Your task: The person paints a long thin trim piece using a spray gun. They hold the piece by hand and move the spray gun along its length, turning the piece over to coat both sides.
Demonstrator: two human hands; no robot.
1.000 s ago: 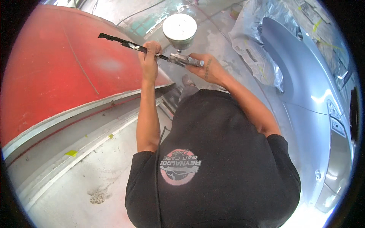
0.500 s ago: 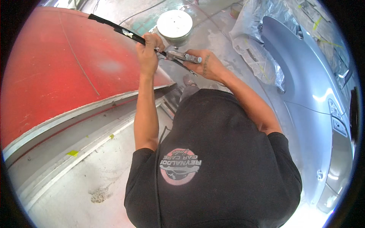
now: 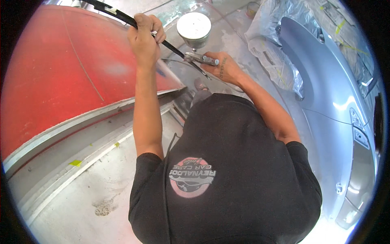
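My left hand (image 3: 145, 38) is closed around a long, thin black trim strip (image 3: 175, 49), which slants from the top left down toward my right hand. In my right hand (image 3: 228, 70) is a metal spray gun (image 3: 201, 59), with my fingers wrapped round its handle and partly hidden by the gun body. A round cup with a white lid (image 3: 193, 26) sits on the gun. The gun's front end is close to the strip's lower part; whether they touch I cannot tell. A light patch shows on the strip's far portion.
On the left lies a large red car panel (image 3: 61, 85) with a pale edge. A silver-blue car fender (image 3: 329, 77) stands to the right, beside clear plastic sheeting (image 3: 268, 49). A thin hose (image 3: 235, 87) hangs below my right hand. My shoe (image 3: 200, 84) rests on the stained floor.
My left hand has moved up and to the left, carrying the trim strip along. The spray gun and its cup have shifted slightly right, and the strip between my hands shows more.
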